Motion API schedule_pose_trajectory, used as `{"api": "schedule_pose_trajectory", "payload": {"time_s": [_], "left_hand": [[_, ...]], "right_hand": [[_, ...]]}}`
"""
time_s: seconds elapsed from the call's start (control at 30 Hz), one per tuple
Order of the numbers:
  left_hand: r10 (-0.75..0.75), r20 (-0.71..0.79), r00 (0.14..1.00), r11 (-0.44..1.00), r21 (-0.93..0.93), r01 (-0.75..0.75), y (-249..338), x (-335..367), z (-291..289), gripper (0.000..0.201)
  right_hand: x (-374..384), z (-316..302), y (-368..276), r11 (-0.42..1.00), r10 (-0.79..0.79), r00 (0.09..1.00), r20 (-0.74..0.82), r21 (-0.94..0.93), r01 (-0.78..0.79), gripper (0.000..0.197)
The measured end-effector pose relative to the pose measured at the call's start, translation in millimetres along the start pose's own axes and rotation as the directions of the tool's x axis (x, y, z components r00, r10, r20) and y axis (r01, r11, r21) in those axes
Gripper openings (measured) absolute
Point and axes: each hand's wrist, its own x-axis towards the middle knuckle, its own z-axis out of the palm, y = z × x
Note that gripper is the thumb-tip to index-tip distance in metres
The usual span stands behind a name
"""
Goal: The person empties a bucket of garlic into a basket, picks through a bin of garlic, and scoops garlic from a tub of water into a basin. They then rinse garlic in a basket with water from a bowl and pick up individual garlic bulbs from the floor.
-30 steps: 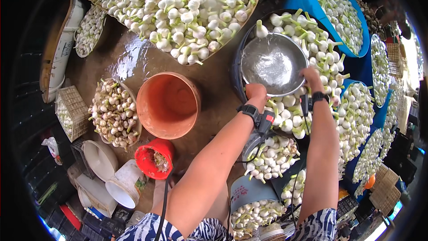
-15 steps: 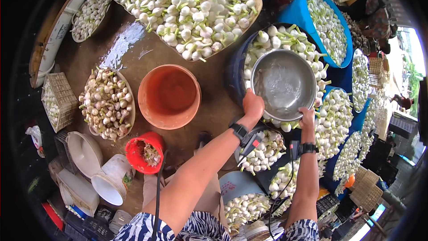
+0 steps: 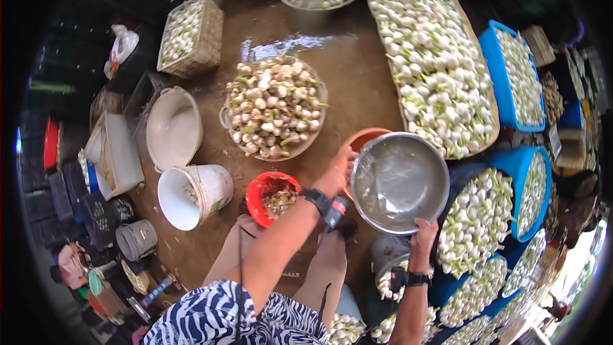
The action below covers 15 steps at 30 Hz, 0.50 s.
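A round shiny metal basin (image 3: 401,207) is between my two hands, over an orange bucket (image 3: 365,137) that shows only at its far left rim. The basin's inside is bare, with bright reflections. My left hand (image 3: 345,167) is closed at the basin's left edge, beside the bucket's rim. At the near right edge my right hand (image 3: 424,235) grips the rim, thumb on top. Left of the bucket a wide basket of garlic bulbs (image 3: 274,105) stands on the floor. Nearer to me is a small red bucket (image 3: 254,206) with garlic scraps inside.
Peeled white garlic fills a long tray (image 3: 440,83) at the far right and a dark tub (image 3: 476,223) right of the basin. Blue tubs (image 3: 543,214) of garlic stand beyond. A white bucket (image 3: 220,191), an oval beige tub (image 3: 174,129) and a woven crate (image 3: 207,41) lie left.
The metal basin has moved left from above the garlic-filled tub to above the orange bucket, with both hands on it. My view has turned toward the left.
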Motion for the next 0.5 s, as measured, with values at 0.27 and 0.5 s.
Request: {"api": "schedule_pose_trajectory", "payload": {"time_s": [0.27,0.5], "left_hand": [[0.099,-0.051,0.994,0.979,-0.174,-0.107,175,27,-110,0.031],[0.228,-0.102,0.968,0.969,0.119,-0.216,227,5,-158,0.028]], "right_hand": [[38,222,39,0.925,-0.282,0.938,0.202,-0.201,0.322,0.041],[75,280,81,0.976,-0.044,0.995,0.093,-0.21,0.063,0.035]]}}
